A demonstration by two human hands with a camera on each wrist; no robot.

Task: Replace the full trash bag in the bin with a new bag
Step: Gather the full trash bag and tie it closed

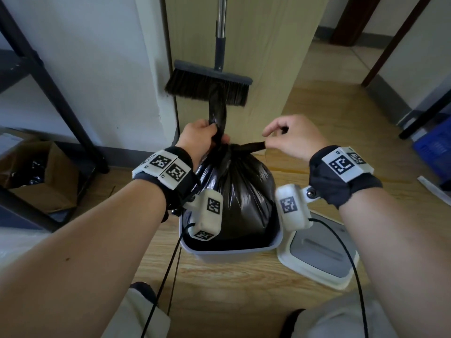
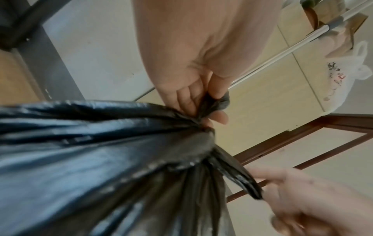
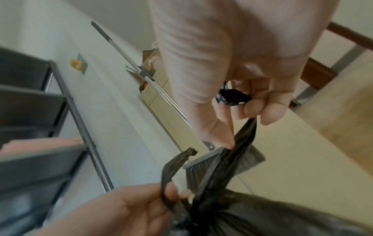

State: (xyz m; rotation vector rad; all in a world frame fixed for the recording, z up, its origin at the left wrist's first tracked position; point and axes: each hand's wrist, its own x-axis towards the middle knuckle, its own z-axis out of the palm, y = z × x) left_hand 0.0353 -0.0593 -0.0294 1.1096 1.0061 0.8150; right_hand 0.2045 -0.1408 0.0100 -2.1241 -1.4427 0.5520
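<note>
A full black trash bag (image 1: 234, 186) sits in the grey bin (image 1: 231, 252) on the wooden floor, its neck gathered tight. My left hand (image 1: 217, 132) grips one twisted ear of the bag, which sticks straight up from the fist. My right hand (image 1: 268, 143) pinches the other ear and holds it out taut to the right. In the left wrist view the left hand (image 2: 203, 110) grips the ear right at the neck of the bag (image 2: 101, 151). The right wrist view shows the right hand (image 3: 242, 115) with a black bunch of plastic inside its curled fingers.
The bin's white and grey lid (image 1: 319, 257) lies on the floor to the right of the bin. A broom (image 1: 210, 86) leans on the cabinet behind. A black shelf frame (image 1: 56, 93) and cardboard box (image 1: 36, 172) stand left, a blue crate (image 1: 436, 147) far right.
</note>
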